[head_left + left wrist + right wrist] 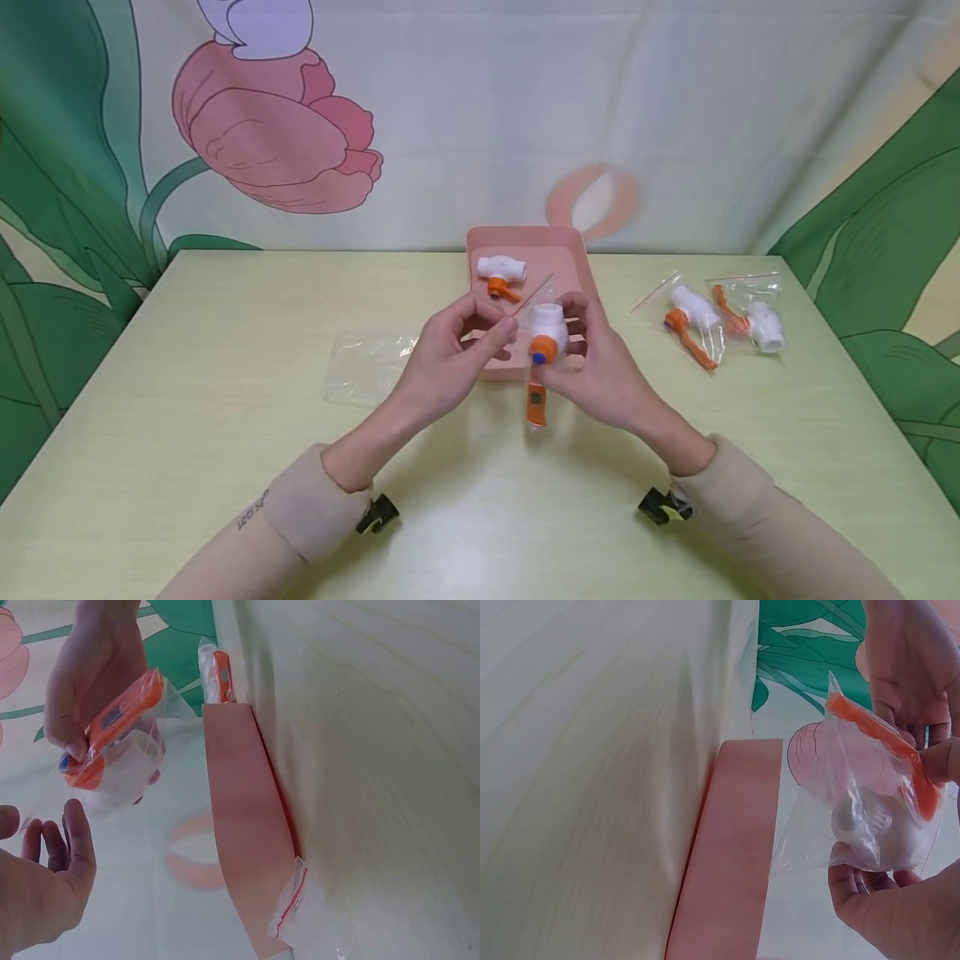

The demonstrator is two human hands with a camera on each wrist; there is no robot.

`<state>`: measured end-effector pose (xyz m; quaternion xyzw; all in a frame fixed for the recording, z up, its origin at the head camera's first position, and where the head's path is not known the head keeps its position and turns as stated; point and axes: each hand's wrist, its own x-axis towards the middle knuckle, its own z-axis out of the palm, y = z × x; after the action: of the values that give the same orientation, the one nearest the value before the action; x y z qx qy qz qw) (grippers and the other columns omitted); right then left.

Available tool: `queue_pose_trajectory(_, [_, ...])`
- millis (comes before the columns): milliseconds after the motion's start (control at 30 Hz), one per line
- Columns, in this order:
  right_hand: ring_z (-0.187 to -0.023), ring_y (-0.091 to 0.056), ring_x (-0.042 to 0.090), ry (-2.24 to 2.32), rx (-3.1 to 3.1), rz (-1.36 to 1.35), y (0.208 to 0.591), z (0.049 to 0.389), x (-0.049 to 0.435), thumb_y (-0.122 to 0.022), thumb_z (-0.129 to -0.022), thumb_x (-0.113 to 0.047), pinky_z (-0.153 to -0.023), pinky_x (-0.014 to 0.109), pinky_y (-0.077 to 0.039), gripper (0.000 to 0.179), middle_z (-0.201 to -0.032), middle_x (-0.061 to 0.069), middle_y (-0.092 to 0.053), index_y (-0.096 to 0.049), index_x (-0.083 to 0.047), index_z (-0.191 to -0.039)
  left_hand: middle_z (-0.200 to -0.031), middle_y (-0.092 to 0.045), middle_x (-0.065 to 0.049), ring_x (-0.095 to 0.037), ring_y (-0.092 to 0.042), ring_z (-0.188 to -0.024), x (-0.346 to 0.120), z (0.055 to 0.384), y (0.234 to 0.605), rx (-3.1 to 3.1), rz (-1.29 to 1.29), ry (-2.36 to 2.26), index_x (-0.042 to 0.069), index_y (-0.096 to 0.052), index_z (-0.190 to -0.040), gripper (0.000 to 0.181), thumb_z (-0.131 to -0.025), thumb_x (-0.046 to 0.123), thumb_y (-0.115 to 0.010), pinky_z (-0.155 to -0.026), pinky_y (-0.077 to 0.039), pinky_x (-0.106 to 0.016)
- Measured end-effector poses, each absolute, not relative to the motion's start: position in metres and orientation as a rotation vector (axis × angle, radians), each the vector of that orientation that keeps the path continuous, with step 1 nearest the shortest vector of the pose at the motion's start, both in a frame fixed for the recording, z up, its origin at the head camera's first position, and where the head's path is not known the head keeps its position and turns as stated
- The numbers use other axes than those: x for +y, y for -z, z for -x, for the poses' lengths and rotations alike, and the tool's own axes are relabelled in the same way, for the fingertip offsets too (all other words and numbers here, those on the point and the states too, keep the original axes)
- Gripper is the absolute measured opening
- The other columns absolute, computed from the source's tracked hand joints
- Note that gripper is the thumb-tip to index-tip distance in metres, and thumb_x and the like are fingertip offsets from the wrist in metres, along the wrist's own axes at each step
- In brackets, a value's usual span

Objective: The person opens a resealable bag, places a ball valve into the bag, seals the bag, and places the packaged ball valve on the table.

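Note:
Between the two hands, above the near end of a pink tray (534, 242), is a white plastic ball valve (549, 321) with an orange handle (536, 404) and a blue dot, inside a clear zip bag (810, 825). My right hand (600, 367) grips the valve through the plastic, thumb over the orange hub and fingers around the white body. The left hand (457, 342) pinches the bag's edge by its red zip strip between thumb and fingertips. Toward the tray's far end lies an unbagged white valve (501, 268) with an orange handle.
Two more valves in clear bags, one bagged valve (692, 317) beside another bagged valve (753, 325), lie to the right on the table (225, 358). A flat clear bag (363, 367) with nothing in it lies left of the tray. A printed curtain (465, 125) hangs behind the table.

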<state>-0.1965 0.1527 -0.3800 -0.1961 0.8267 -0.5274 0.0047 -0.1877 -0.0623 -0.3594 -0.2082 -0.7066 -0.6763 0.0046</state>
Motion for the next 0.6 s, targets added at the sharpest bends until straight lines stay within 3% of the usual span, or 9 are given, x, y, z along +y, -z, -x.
queue_pose_trajectory(100, [-0.113, -0.055, 0.026, 1.615, 2.610, 0.597, 0.381, 0.197, 0.157, -0.082, -0.083, -0.010, -0.095, 0.043, -0.052, 0.075, -0.129, 0.010, -0.052, -0.035, -0.007, -0.142, -0.100, -0.063, -0.011, -0.027, -0.062, -0.090, -0.063, 0.188, 0.360, -2.284, 0.642, 2.046, 0.002, -0.063, -0.106, 0.010, -0.103, 0.012, -0.064, -0.078, -0.060, -0.041])
queue_pose_trajectory(367, [-0.114, -0.054, 0.029, 1.490, 2.643, 0.516, 0.383, 0.197, 0.172, -0.082, -0.085, -0.015, -0.096, 0.045, -0.051, 0.077, -0.132, 0.011, -0.050, -0.034, -0.004, -0.145, -0.098, -0.062, -0.008, -0.029, -0.060, -0.089, -0.070, 0.189, 0.363, -2.372, 0.630, 1.945, 0.007, -0.064, -0.110, 0.011, -0.105, 0.016, -0.062, -0.077, -0.056, -0.050])
queue_pose_trajectory(600, [-0.114, -0.054, 0.029, 1.399, 2.655, 0.513, 0.384, 0.195, 0.193, -0.079, -0.086, -0.014, -0.098, 0.045, -0.049, 0.075, -0.133, 0.013, -0.051, -0.034, -0.003, -0.146, -0.100, -0.063, -0.007, -0.023, -0.060, -0.093, -0.075, 0.190, 0.366, -2.444, 0.615, 1.926, 0.007, -0.064, -0.108, 0.009, -0.103, 0.015, -0.064, -0.082, -0.055, -0.039])
